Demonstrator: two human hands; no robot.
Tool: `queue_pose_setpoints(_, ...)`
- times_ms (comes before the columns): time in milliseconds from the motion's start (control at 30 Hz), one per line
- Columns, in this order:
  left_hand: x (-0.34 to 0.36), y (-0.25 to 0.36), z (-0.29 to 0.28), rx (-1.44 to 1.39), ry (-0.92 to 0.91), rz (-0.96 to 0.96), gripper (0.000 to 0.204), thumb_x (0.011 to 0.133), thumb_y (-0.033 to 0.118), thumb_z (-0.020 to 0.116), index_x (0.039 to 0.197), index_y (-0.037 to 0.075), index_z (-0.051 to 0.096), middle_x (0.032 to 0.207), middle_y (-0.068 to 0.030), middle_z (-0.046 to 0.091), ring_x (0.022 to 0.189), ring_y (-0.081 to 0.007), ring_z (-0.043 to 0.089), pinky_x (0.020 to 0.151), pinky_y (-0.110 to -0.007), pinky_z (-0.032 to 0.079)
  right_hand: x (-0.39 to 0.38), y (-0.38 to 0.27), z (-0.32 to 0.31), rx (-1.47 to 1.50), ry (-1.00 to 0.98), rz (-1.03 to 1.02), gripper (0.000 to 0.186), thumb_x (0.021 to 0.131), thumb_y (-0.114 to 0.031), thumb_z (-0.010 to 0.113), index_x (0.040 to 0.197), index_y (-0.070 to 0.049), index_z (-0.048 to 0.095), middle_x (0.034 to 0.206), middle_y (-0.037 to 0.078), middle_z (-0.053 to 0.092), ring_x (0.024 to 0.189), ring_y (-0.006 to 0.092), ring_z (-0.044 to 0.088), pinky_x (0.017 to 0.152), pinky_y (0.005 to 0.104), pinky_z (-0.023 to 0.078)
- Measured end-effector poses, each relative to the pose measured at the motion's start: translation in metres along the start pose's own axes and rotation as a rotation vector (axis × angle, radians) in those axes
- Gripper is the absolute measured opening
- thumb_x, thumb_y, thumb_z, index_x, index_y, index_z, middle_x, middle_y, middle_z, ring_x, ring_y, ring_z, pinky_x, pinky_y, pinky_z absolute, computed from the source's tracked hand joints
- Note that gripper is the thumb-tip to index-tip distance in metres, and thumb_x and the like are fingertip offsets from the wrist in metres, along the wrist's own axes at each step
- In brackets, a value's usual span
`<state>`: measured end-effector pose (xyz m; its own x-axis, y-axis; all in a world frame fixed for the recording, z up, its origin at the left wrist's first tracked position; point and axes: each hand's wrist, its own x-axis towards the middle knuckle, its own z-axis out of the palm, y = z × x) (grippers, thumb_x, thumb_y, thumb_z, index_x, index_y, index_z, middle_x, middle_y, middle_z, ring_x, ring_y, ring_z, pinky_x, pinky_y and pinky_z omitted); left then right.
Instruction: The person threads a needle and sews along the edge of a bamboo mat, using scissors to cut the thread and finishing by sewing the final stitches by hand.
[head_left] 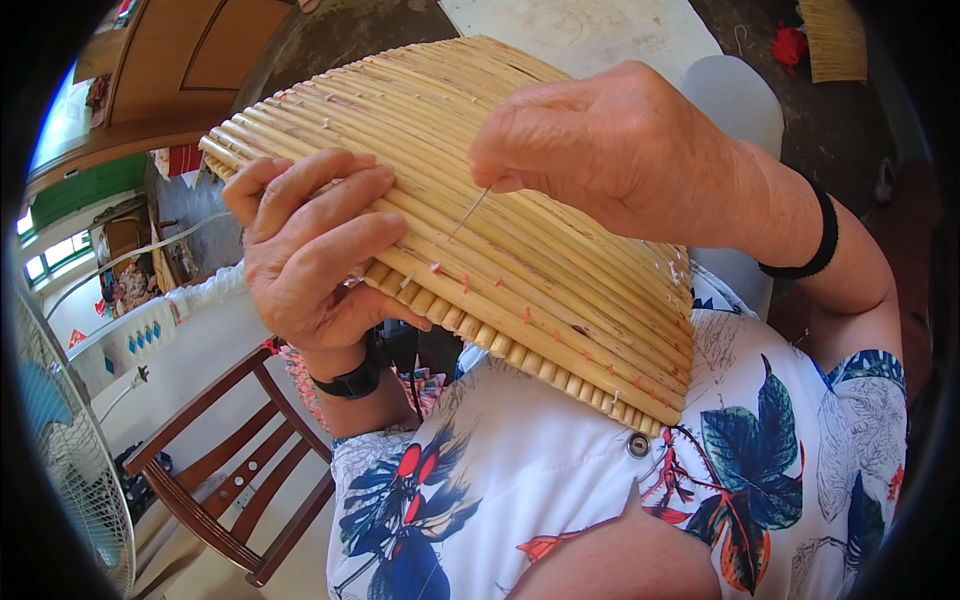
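A stiff panel of yellow straw stalks (400,130), laid side by side and stitched together, tilts across the front of my body. My left hand (310,235) grips its near left edge, fingers lying over the top face and thumb beneath. Above the panel, my right hand (600,150) pinches a thin needle (470,213) that slants down, its lower end at the stalks. Short red stitches (527,315) run in a row along the near edge. A second layer of stalks (500,345) shows under that edge. Whether thread trails from the needle, I cannot tell.
A brown wooden chair (235,480) stands at the lower left, with a fan (75,440) beyond it. At the far side lies a pale board (590,35). A red bundle (789,47) and another straw piece (836,40) are at the upper right.
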<state>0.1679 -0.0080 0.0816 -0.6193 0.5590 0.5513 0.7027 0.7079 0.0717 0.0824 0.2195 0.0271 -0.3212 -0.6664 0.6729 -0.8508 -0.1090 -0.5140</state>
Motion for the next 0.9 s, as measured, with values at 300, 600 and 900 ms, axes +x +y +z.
queue_pose_setpoints(300,0.0004,0.0002,0.001,-0.007,0.011,-0.017,0.049,0.08,0.058,0.05,0.082,0.011,0.064,0.082,-0.0099,0.068,0.084,-0.0287,0.063,0.083,-0.04,0.032,0.0006,-0.0006,0.0003,-0.047,0.037,-0.018,0.013,0.073,-0.002,0.064,0.083,-0.003,0.056,0.073,0.009,0.058,0.063,0.0253,0.06,0.052,0.0302,0.048)
queue_pose_setpoints(600,0.0002,0.0002,0.0001,0.002,0.008,-0.015,0.048,0.081,0.057,0.05,0.082,0.011,0.064,0.082,-0.01,0.069,0.084,-0.0289,0.063,0.083,-0.04,0.033,0.0018,-0.0023,0.0002,-0.114,0.068,-0.049,0.013,0.072,-0.004,0.065,0.083,-0.005,0.057,0.07,0.007,0.056,0.06,0.0241,0.059,0.049,0.0298,0.047)
queue_pose_setpoints(900,-0.0001,-0.0002,0.0009,-0.005,0.016,-0.017,0.05,0.081,0.058,0.05,0.082,0.011,0.064,0.083,-0.01,0.069,0.084,-0.029,0.063,0.082,-0.04,0.033,0.0014,-0.0025,-0.001,-0.168,0.044,-0.048,0.014,0.073,-0.007,0.065,0.084,-0.006,0.058,0.07,0.007,0.056,0.06,0.0236,0.06,0.048,0.0296,0.047)
